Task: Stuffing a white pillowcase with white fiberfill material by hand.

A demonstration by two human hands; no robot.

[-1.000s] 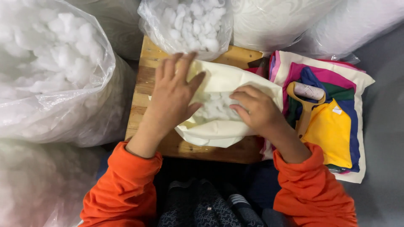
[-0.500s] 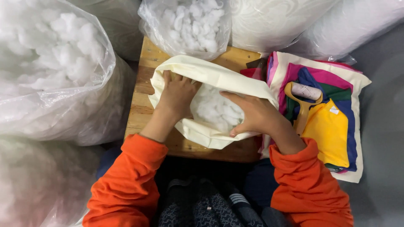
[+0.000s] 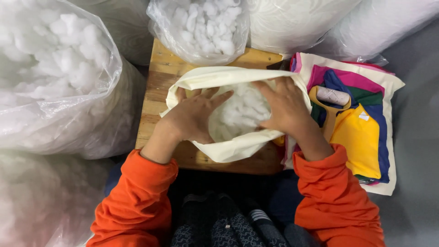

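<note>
Head view: left hand (image 3: 194, 116) and right hand (image 3: 286, 107) spread wide inside cream cover (image 3: 228, 146), holding its mouth open around white stuffing (image 3: 240, 112) on wooden surface (image 3: 160, 73).

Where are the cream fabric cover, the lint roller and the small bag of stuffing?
cream fabric cover (image 3: 228, 148): head view, near edge.
lint roller (image 3: 333, 96): head view, white roll.
small bag of stuffing (image 3: 201, 27): head view, bag's middle.

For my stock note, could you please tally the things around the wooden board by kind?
Clear plastic bags of white stuffing: 2
Cream fabric cover being filled: 1
Lint roller with yellow handle: 1
Stack of coloured fabric covers: 1
Wooden board: 1
Total: 6
</note>
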